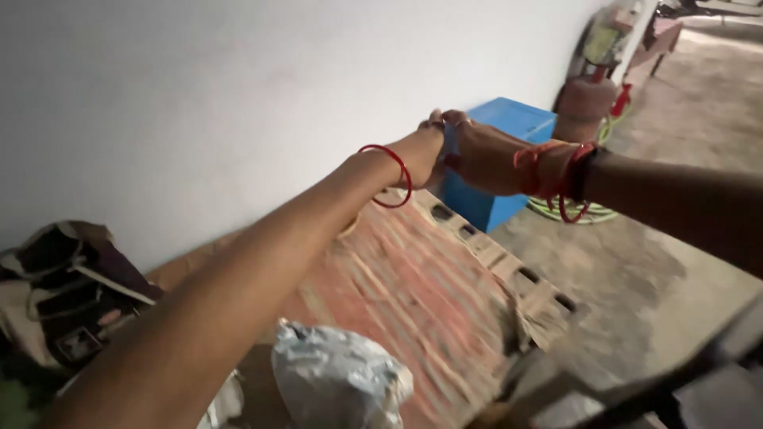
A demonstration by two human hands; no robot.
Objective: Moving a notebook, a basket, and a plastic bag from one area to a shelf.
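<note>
Both arms reach out ahead of me, above a woven cot point(413, 294) with reddish-brown webbing. My left hand point(425, 155) wears a red bangle at the wrist and meets my right hand point(485, 155) in mid-air. The right wrist carries red bangles and an orange thread. The fingers of both hands are bunched together where they touch. Something small and pale may sit between the fingertips, but blur hides what it is. Behind the hands stands a blue box point(497, 163) against the white wall.
A crumpled grey plastic bag point(338, 381) lies on the near end of the cot. A dark cloth bag point(67, 294) rests at the left by the wall. A reddish gas cylinder point(584, 107) and a coiled hose point(592, 213) stand beyond the blue box on the concrete floor.
</note>
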